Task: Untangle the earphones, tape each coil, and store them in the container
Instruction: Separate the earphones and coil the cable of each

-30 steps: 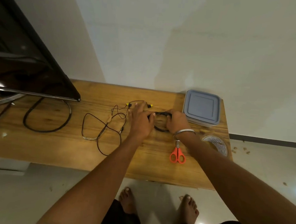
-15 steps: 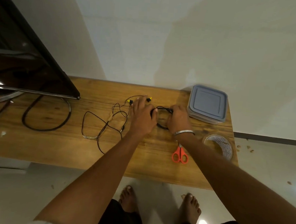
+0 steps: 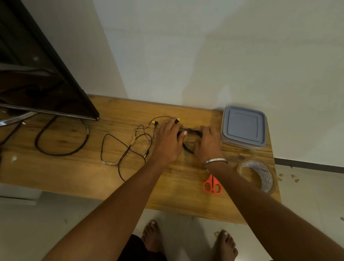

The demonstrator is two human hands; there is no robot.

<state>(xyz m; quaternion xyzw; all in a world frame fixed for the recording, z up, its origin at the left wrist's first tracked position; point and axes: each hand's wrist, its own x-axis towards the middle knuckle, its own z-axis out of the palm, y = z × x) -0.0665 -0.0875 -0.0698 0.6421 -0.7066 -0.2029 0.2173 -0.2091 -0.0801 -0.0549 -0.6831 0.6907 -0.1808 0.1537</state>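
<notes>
Two sets of earphones were seen on the counter (image 3: 86,177): a black coil (image 3: 188,148) was pinched between left hand (image 3: 169,143) and right hand (image 3: 207,146), untaped; loose earphones (image 3: 129,147) lay beside; tape roll (image 3: 258,176) untouched, container (image 3: 244,126) lidded.

The wooden table (image 3: 82,177) carries tangled earphones (image 3: 133,146), a lidded container (image 3: 243,126), orange scissors (image 3: 212,185) and a tape roll (image 3: 257,175).

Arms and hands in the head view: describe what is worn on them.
Both forearms are bare, with no sleeves showing along them. The right hand has a plain silver metal bangle at the wrist. The left hand wears no ring, watch or bracelet that can be seen. No gloves on either.
</notes>
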